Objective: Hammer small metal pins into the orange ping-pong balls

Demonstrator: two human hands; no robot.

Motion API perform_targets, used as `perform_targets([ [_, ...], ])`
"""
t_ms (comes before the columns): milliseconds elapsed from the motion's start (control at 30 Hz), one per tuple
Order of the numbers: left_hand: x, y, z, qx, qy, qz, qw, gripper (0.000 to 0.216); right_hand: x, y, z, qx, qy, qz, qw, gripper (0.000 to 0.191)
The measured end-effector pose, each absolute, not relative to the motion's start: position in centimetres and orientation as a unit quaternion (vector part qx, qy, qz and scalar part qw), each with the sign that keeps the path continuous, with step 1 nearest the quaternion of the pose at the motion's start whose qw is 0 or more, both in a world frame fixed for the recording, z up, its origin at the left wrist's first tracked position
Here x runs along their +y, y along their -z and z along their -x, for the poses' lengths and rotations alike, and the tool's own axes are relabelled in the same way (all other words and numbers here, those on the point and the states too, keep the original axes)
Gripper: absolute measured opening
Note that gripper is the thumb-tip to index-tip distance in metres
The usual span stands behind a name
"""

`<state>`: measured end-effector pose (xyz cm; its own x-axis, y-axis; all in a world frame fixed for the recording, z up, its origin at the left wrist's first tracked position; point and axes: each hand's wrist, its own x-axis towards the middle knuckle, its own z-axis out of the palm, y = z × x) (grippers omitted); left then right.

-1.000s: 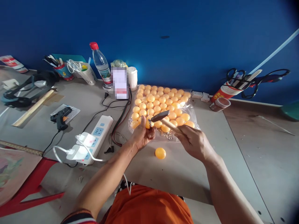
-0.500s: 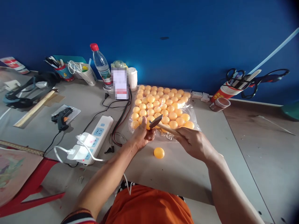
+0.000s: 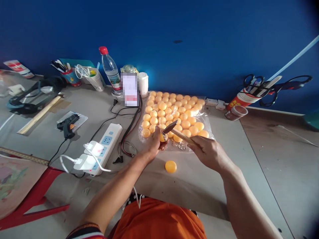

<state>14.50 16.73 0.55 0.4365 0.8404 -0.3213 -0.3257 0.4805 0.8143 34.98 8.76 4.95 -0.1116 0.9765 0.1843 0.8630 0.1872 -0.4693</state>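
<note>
Currently left hand (image 3: 152, 144) pinches orange ball (image 3: 162, 137); right hand (image 3: 208, 152) grips hammer (image 3: 170, 126).

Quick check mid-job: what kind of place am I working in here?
Most likely a craft or hobby workbench: a glue gun lies on the table, a red cup holds scissors, and a clear bag of orange balls lies nearby.

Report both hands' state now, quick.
Left hand: closed, holding an orange ball.
Right hand: closed, holding a wooden-handled tool.
</note>
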Motion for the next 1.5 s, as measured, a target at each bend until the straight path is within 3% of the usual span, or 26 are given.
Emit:
perform_targets([
  [133,16.6,-0.1,-14.5,0.361,-0.395,-0.387,0.751,0.063,8.7,-5.1,-35.2,-0.716,-0.126,0.634,0.263,0.025],
  [300,16.5,0.1,-14.5,0.367,-0.398,-0.397,0.741,0.061,8.6,-5.5,-35.1,-0.73,-0.147,0.629,0.223,0.026],
  [533,16.3,-1.2,-14.1,0.314,-0.373,-0.337,0.805,0.052,8.8,-5.6,-36.7,-0.596,-0.066,0.729,0.33,0.022],
  [800,15.4,-1.7,-13.5,0.325,-0.319,-0.47,0.756,0.027,10.7,-3.2,-41.5,-0.434,-0.013,0.866,0.249,0.026],
  [1067,15.4,-1.5,-13.6,0.332,-0.335,-0.516,0.715,0.035,11.1,-1.2,-43.7,-0.403,-0.017,0.897,0.181,0.032],
  [1500,16.1,-1.5,-13.6,0.275,-0.387,-0.398,0.786,0.045,12.0,0.4,-42.5,-0.411,-0.067,0.905,0.091,0.046],
])
